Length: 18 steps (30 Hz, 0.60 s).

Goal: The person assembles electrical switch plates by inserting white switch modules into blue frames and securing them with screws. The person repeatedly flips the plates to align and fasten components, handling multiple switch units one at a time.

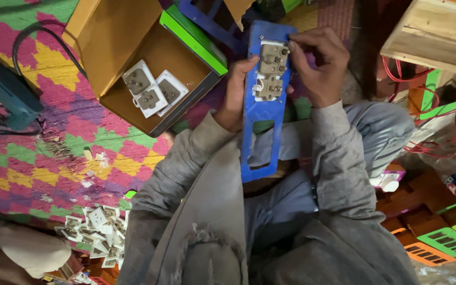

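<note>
The blue panel (262, 100) is held upright over the lap with two socket modules (272, 71) seated at its top; the lower cutout looks unfilled. The left hand (237, 95) grips its edge, the right hand (315, 63) pinches the upper module. More sockets lie in the cardboard box (133, 47) nearby.

Both arms are bending inward, raised. Left hand (234, 97) is gripping with thumb forward; right hand (317, 60) is pinching with curled fingertips.
</note>
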Each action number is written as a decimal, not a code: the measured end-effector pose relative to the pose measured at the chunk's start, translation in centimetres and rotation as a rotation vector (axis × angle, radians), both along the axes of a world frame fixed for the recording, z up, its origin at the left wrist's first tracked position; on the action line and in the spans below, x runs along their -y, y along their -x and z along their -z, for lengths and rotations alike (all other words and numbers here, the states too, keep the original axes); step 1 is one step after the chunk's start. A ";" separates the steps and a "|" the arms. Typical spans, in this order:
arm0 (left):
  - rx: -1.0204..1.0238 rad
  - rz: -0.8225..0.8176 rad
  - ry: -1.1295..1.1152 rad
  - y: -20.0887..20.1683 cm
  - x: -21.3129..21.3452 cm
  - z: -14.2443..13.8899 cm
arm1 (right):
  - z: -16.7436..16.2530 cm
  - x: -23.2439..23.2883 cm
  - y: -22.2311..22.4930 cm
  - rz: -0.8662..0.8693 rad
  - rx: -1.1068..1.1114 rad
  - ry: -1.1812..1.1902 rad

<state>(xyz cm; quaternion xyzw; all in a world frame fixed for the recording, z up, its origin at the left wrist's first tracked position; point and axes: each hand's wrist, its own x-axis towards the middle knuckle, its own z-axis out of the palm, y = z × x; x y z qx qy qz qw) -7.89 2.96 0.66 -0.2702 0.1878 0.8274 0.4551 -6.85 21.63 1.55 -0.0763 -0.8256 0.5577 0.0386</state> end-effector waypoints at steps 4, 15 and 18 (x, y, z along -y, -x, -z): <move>-0.022 0.013 0.019 -0.1 0.1 -0.4 | 0.2 0.1 -0.1 0.022 0.018 0.081; -0.046 0.045 0.007 -0.2 0.1 0.3 | 2.2 0.7 -0.7 0.215 0.143 0.431; -0.039 0.036 -0.011 -0.2 0.0 0.3 | 1.9 0.8 -0.6 0.201 0.124 0.450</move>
